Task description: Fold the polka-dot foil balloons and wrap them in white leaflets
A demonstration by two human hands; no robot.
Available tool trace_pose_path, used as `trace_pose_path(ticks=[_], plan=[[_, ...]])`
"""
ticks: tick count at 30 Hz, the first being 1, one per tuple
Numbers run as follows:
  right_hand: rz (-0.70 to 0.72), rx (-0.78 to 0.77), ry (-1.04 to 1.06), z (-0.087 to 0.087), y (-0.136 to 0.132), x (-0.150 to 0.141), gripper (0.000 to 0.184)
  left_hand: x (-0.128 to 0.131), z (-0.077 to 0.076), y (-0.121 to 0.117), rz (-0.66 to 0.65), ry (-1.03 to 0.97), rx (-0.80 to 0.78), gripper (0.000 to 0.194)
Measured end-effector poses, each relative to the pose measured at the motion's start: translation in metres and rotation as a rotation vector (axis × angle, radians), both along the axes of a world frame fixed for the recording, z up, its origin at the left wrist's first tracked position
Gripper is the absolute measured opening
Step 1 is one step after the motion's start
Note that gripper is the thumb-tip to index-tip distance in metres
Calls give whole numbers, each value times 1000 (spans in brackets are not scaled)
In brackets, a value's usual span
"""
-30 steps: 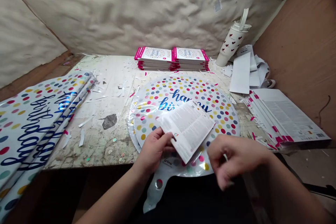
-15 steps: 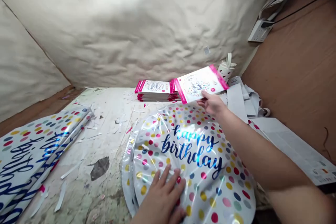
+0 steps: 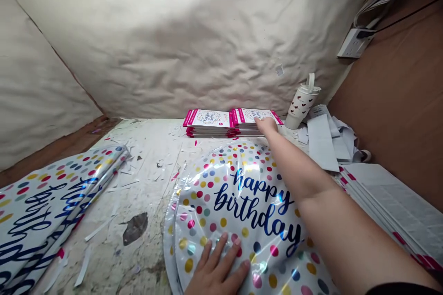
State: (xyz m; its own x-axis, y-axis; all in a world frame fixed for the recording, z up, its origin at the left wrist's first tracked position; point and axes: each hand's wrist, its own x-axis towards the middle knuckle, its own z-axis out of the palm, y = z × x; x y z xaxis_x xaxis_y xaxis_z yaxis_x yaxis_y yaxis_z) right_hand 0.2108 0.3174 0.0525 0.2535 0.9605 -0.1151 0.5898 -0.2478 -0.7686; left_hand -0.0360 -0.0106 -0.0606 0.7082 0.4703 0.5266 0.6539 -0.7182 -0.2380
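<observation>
A pile of round foil balloons (image 3: 221, 193), white with coloured dots and "happy birthday" in blue, lies flat in front of me. My left hand (image 3: 221, 265) rests on the lower part of the top balloon, fingers spread. Beyond it, my right hand (image 3: 267, 125) is at the front edge of the right-hand stack, its fingers closed on a flat white-and-pink printed packet (image 3: 254, 114) that lies on top. The fingers' undersides are hidden. A second stack of printed packets (image 3: 211, 118) stands directly to the left.
Folded dotted foil balloons (image 3: 51, 203) lie at left on the worn table (image 3: 145, 184), among paper scraps. A white tumbler with hearts (image 3: 301, 105) stands at back right. White paper strips (image 3: 323, 140) and long pink-marked white packets (image 3: 391, 198) lie at right.
My right hand has lowered the printed packet from a tilted position in the air onto the right-hand stack. My left hand stays on the balloon. The view has shifted slightly.
</observation>
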Motion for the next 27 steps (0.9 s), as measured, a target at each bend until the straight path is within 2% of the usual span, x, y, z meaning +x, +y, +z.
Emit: trace_pose_path(ticks=[3,7,11,14,16,18,20,22,23,24,25,26,27], plan=[[34,114,-255,-2,-6,-1,51,0,8,1,-11,45,22,33],[166,119,-495,-11,-11,-14,67,-2,22,2,-21,171,37,39],[359,151,-638,-14,-10,-28,49,-3,24,1,-13,209,44,41],[439,143,-693,-5,-3,-33,35,-4,19,1,-19,227,33,41],[440,119,-718,5,0,-36,39,-2,13,1,-12,195,20,39],[439,118,-734,16,-7,-41,52,-1,7,-1,-20,118,-23,40],[473,155,-739,25,-31,-45,60,1,9,-6,-44,57,-143,45],[636,187,-699,28,-75,-45,57,2,19,-12,-76,40,-335,50],[773,182,-660,27,-105,-41,54,2,28,-15,-91,44,-439,53],[994,153,-576,24,-138,-34,53,2,38,-18,-103,49,-533,57],[1231,95,-477,19,-173,-25,59,1,47,-22,-116,60,-615,62],[1405,44,-429,13,-209,-14,72,1,56,-25,-128,79,-682,69],[1487,6,-417,6,-244,-2,85,1,62,-29,-136,100,-731,76]])
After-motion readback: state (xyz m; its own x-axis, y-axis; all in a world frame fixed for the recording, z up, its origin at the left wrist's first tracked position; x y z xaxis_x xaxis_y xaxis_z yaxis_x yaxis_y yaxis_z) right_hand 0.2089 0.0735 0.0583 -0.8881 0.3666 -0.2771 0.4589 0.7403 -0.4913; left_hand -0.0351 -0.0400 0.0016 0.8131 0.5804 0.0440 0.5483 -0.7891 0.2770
